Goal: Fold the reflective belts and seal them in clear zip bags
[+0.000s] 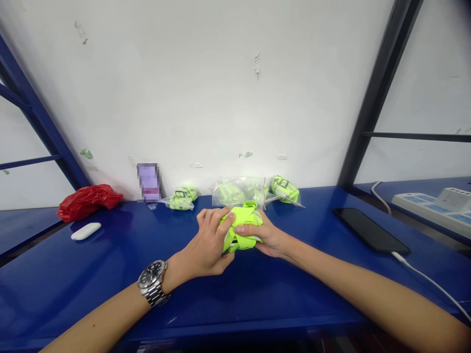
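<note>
A bundled neon-yellow reflective vest with silvery strips is held between both hands, above the middle of the blue table. My left hand is closed around its left side, thumb underneath and fingers over the top. Gripping the right side is my right hand, its thumb pressed across the front of the bundle and its other fingers mostly hidden behind. A small loop of the yellow fabric sticks up at the top. Behind the hands, clear plastic bags with similar yellow bundles lie against the wall.
The blue table meets a white wall. A red plastic bag, a white earbud case and a propped phone are on the left. On the right lie a black phone with a white cable and a power strip.
</note>
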